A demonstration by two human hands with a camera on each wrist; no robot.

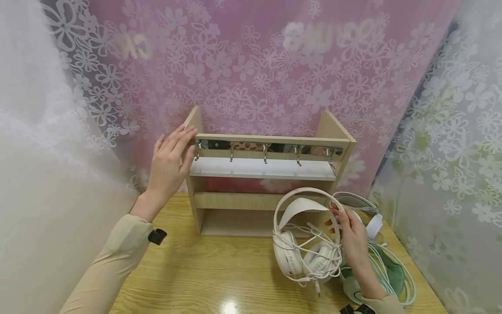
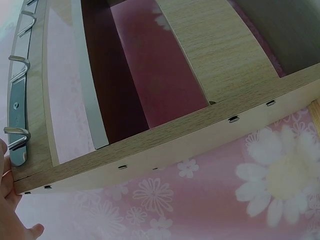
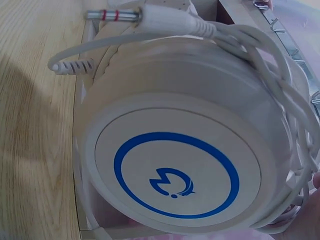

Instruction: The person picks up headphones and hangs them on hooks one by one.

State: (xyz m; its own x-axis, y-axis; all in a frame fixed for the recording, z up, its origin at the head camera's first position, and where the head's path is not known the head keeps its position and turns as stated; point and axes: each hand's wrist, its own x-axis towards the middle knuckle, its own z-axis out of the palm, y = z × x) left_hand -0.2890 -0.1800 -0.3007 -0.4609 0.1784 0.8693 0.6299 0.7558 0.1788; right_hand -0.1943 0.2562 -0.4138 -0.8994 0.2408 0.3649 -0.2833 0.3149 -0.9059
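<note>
A small wooden shelf stands on the table, with a metal hook rail along its top front. My left hand rests on the shelf's upper left corner, fingers fairly straight; in the left wrist view its fingers touch the side panel by the end hook. My right hand grips the headband of white headphones, held up in front of the shelf's right part. Their cable is wound around the earcups. The right wrist view shows an earcup with a blue ring and the cable's plug.
To the right lie more headphones, a white pair and a green pair with pale green cable, partly behind my right hand. A pink flowered curtain hangs behind the shelf. The wooden tabletop extends in front.
</note>
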